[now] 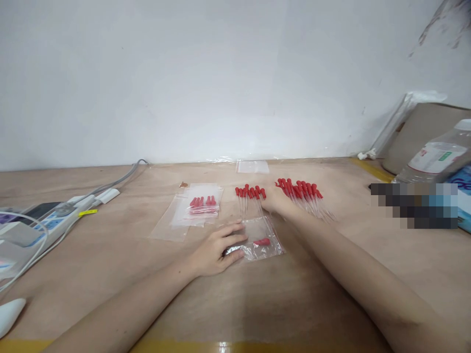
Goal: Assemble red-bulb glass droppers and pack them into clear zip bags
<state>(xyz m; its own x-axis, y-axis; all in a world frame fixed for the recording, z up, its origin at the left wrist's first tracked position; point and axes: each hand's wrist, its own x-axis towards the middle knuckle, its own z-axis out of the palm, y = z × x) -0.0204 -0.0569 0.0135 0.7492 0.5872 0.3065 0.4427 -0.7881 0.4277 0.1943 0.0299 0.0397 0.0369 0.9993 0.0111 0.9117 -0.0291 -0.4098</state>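
My left hand [222, 247] lies with its fingers spread on the left side of a clear zip bag [245, 249]. Inside that bag shows a red dropper bulb [262, 242]; any stem is hard to make out. Just behind the bag, my right hand [276, 200] reaches into the gap between two groups of red-bulbed droppers. Its fingers touch or nearly touch the right end of the smaller group [246, 191], and how they close is hidden. The larger group [300, 190] fans out to the right of that hand, thin clear stems pointing toward me.
Stacked clear bags [180, 215] with several red bulbs lie left of my hands. A small flat bag [252, 167] rests by the wall. A power strip [55, 225] with cables occupies the left side; a water bottle [429, 159] and box [415, 127] stand at right.
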